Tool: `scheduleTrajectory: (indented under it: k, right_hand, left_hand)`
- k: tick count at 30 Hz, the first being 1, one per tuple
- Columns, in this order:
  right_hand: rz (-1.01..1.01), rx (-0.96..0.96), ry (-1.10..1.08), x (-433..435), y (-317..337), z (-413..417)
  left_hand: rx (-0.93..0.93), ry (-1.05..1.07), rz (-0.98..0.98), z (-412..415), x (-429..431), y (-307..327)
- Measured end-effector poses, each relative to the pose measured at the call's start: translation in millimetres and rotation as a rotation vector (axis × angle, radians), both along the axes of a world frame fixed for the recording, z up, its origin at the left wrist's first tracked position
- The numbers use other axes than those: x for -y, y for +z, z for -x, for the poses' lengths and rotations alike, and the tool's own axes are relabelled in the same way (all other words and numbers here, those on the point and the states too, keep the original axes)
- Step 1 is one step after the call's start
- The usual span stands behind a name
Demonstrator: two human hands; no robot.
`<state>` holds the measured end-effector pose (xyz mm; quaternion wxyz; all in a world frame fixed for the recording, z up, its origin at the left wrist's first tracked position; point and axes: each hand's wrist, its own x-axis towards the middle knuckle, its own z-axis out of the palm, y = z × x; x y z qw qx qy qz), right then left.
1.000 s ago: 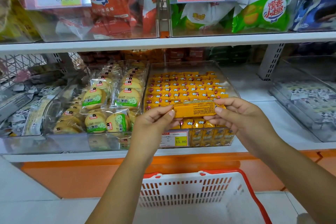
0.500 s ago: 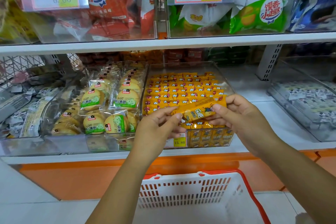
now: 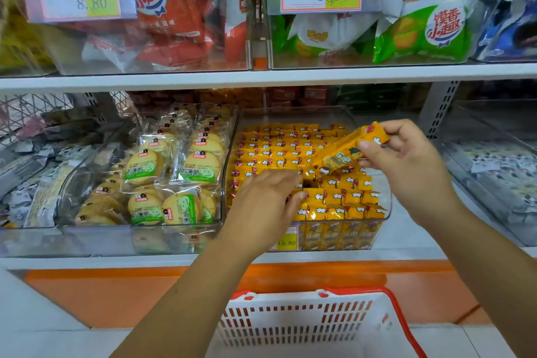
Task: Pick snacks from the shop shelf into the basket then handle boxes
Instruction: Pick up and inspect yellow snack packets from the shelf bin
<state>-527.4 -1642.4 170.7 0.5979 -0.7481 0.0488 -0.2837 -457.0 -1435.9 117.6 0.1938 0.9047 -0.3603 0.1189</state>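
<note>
My right hand (image 3: pixel 406 166) pinches a long yellow snack pack (image 3: pixel 347 148) by its upper end and holds it tilted above a clear bin (image 3: pixel 299 115) packed with several rows of the same yellow packs (image 3: pixel 334 195). My left hand (image 3: pixel 267 197) lies over the front left part of that bin, fingers reaching onto the packs with the thumb beside one; whether it grips a pack I cannot tell. A white basket with a red rim (image 3: pixel 308 325) sits below the shelf edge, between my arms.
A clear bin of green-labelled round biscuits (image 3: pixel 171 183) stands left of the yellow packs. Another clear bin with white packets (image 3: pixel 499 166) is on the right. The shelf above (image 3: pixel 261 78) carries red and green snack bags behind price tags.
My left hand let go of the yellow pack and dropped onto the packs in the bin. My right hand carried the pack up and to the right, tilting it.
</note>
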Motion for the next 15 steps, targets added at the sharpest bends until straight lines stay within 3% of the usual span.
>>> scheduleTrajectory:
  k: [3,11,13,15]
  right_hand:
    - [0.159,-0.071,0.046,-6,-1,-13]
    - [0.946,-0.307,0.145,-10,-20,-41]
    - [1.021,-0.393,0.198,-12,-31,-46]
    - [0.969,-0.441,0.208,-10,-30,-49]
  left_hand:
    - [-0.004,-0.005,-0.014,-5,-3,-9]
    - [0.031,0.02,0.021,-5,-2,-15]
    - [0.033,0.022,0.011,-4,-2,-16]
    - [0.054,0.024,0.022,-4,-2,-17]
